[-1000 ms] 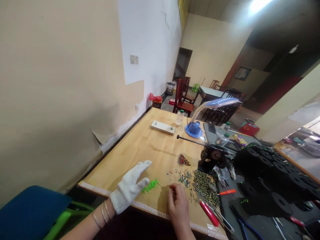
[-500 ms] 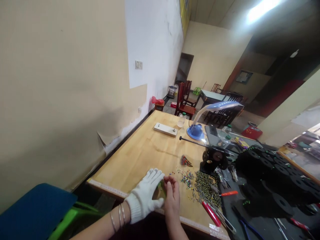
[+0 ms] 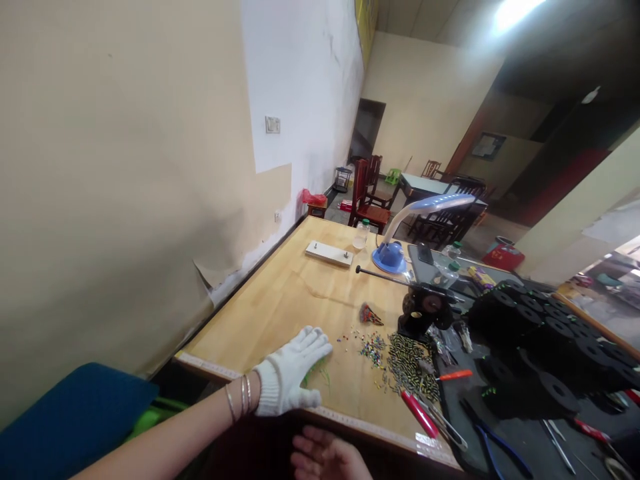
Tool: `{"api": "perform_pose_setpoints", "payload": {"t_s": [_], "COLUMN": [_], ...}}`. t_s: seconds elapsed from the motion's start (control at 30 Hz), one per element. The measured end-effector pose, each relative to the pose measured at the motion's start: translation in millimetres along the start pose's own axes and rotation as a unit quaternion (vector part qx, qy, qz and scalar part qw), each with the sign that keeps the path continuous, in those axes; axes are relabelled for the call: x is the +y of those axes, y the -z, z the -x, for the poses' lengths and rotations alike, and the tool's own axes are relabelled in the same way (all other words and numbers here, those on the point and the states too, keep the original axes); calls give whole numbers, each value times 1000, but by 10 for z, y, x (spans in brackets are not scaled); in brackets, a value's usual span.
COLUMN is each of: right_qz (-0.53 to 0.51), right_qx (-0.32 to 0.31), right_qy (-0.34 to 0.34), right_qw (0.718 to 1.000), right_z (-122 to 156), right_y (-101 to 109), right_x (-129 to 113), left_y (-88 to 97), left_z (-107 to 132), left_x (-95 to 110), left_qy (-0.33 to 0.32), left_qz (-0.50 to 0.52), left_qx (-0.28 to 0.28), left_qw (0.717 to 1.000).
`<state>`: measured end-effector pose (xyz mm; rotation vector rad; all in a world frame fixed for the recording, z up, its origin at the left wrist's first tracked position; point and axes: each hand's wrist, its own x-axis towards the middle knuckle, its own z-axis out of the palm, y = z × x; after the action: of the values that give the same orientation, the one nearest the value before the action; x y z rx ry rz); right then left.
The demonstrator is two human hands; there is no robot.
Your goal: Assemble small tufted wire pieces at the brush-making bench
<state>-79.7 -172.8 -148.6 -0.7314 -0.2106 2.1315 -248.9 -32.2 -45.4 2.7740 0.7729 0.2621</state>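
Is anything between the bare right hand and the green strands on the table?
The table's front edge lies between the right hand and the green strands; the gloved left hand also seems to cover part of them.

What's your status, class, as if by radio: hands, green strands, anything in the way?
Left hand: gloved, spread, partly covering green strands. Right hand: bare, open, off the table's near edge. Beads to the right, apart from strands.

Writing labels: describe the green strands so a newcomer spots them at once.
On the wooden table, find the white-gloved left hand near the front edge. The green strands show between its thumb and fingers: thin and threadlike, unlike the small multicoloured pieces further right.
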Motion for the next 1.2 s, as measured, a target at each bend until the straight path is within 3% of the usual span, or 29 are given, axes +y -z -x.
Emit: {"api": "perform_pose_setpoints", "payload": {"t_s": [0.13, 0.23, 0.33, 0.43, 0.6, 0.7, 0.8, 0.93, 1.2], "right_qz": [100, 156, 128, 68, 19, 10, -2, -17, -33], "right_qx": [25, 28, 0, -48, -129, -128, -129, -149, -190], "right_qy": [39, 40, -16, -19, 13, 5, 3, 11, 40], "right_qw": [994, 987, 992, 996, 991, 992, 992, 989, 980], "right_z": [59, 102, 69, 6, -38, -69, -115, -162, -223], "right_y": [-270, -320, -220, -45, 135, 143, 115, 67, 14], "right_x": [-150, -185, -166, -126, -100, -102, -92, -59, -8], "left_y": [-5, -12, 12, 26, 2, 57, 165, 268, 203], "left_z": [2, -15, -53, -65, -44, -60, -129, -260, -196], "left_x": [61, 108, 239, 307, 32, -31, 147, 423, 522], "left_qy": [-3, -10, -36, -54, -19, -33, -99, -147, -203], "left_qz": [28, 38, 57, 109, 167, 114, 102, 122, 187], "left_qx": [2, 13, -1, -14, 64, 30, -16, -27, -14], "left_qw": [1000, 999, 998, 992, 984, 993, 990, 981, 961]}}
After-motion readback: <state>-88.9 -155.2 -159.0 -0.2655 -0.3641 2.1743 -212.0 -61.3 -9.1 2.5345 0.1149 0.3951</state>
